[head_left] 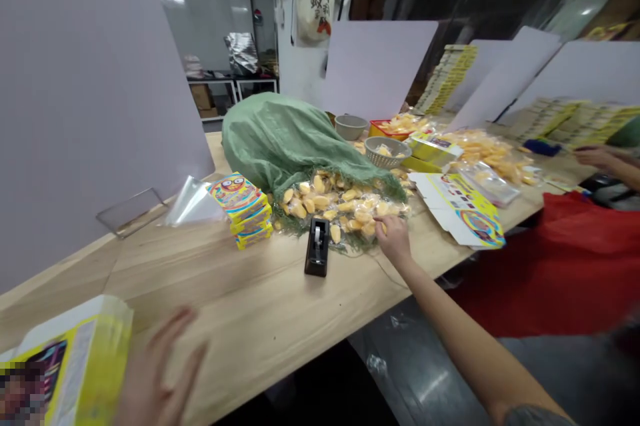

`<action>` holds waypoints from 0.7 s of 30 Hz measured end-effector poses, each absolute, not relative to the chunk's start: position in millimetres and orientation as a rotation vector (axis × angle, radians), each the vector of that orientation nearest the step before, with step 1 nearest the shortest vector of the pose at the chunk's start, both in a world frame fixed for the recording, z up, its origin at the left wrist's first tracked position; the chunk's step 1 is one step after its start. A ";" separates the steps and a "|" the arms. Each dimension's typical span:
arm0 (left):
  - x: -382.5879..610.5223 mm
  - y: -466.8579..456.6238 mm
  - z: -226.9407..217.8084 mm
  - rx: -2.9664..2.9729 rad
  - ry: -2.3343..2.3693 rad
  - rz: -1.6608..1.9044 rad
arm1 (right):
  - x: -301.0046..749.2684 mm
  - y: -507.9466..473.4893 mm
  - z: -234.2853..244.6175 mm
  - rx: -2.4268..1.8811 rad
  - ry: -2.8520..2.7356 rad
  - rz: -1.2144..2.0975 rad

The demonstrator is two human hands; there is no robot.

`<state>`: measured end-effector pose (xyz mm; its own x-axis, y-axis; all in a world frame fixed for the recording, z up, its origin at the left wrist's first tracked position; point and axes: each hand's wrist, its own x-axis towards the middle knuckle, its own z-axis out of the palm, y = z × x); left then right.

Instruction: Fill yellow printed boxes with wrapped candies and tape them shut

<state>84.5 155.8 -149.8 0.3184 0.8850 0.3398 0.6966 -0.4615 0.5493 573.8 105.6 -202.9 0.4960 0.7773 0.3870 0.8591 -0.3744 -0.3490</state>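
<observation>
Two hands show at the wooden counter [260, 299]: the right hand [393, 241], fingers curled, touches wrapped yellow pieces [340, 209] spilling from a green mesh sack [285, 139], any grip unclear, near a black tape dispenser [317, 247]; the left hand [163, 366], open, sits just beside a yellow carton [90, 359].

At eleven o'clock, a pale wall [210, 13] shines with ceiling light above a low metal-framed rack [210, 84] over a cardboard box [201, 96]. A printed tote bag [314, 6] hangs on a white pillar [295, 73] at twelve o'clock, and a glossy grey floor [415, 373] shows at five o'clock.
</observation>
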 end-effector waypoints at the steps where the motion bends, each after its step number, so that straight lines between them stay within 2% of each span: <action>1: 108.8 149.5 -155.0 2.320 1.311 0.852 | 584.6 118.9 -200.1 -2.240 -1.371 -0.197; 7: 228.5 132.9 -168.6 2.382 0.970 0.630 | 611.9 208.8 -196.5 -2.218 -1.681 0.023; 12: 266.9 160.1 -151.9 2.349 0.929 0.566 | 644.4 278.2 -193.5 -2.348 -1.574 0.087; 17: 327.7 236.8 -129.0 2.299 0.955 0.642 | 674.8 340.1 -155.5 -2.288 -1.414 -0.010; 21: 409.8 313.7 -133.3 2.324 1.021 0.819 | 695.3 369.2 -108.1 -2.093 -1.328 -0.189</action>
